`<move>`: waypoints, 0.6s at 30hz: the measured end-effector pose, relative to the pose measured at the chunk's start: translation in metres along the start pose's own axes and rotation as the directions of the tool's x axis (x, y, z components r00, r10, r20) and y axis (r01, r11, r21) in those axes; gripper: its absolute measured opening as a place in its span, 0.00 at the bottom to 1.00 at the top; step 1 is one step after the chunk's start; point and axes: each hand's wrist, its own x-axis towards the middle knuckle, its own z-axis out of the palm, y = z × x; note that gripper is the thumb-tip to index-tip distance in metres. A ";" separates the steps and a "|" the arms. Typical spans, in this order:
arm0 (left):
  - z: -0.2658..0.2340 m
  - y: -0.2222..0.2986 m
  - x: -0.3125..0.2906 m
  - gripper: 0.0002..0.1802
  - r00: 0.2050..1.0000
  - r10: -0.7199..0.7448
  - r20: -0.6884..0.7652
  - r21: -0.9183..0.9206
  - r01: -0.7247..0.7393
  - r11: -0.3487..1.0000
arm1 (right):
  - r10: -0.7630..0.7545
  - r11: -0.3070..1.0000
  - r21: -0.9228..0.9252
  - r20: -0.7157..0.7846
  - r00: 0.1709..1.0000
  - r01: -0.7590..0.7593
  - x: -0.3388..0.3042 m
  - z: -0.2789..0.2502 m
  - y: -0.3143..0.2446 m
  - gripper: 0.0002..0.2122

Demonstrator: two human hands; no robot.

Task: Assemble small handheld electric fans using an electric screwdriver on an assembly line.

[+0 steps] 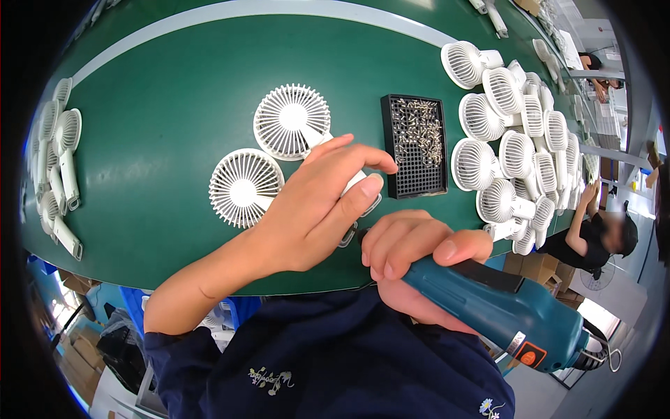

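Note:
Two white handheld fans lie side by side on the green table, an upper fan (292, 117) and a lower fan (243, 190). My left hand (310, 202) rests across their handles, which it partly hides. Its thumb and index finger are apart, pointing toward a black perforated tray (392, 150) that holds many small metal screws. My right hand (419, 255) is wrapped around a teal electric screwdriver (502, 307), its cord end at the lower right. The screwdriver's tip is hidden by my fingers.
Many white handheld fans (481, 115) are heaped along the table's right side. Another group of fans (68, 129) lies at the left edge. A co-worker in dark clothes (593, 241) sits at the far right, near cardboard boxes (534, 267). The screwdriver's cord (593, 359) trails at the lower right.

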 end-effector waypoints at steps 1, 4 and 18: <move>0.000 0.000 0.000 0.21 1.000 0.006 0.000 -0.006 -0.006 1.000 | 0.005 1.000 -0.007 0.035 0.999 -0.005 0.001 -0.001 -0.001 0.19; 0.000 0.000 0.001 0.21 1.000 0.007 0.000 -0.016 -0.007 1.000 | -0.016 1.000 0.011 0.018 1.000 0.016 -0.005 -0.002 0.002 0.25; 0.003 0.004 0.000 0.20 1.000 0.003 0.007 0.059 -0.003 0.998 | -0.213 0.964 -0.206 -0.219 0.952 0.168 0.048 -0.077 0.004 0.42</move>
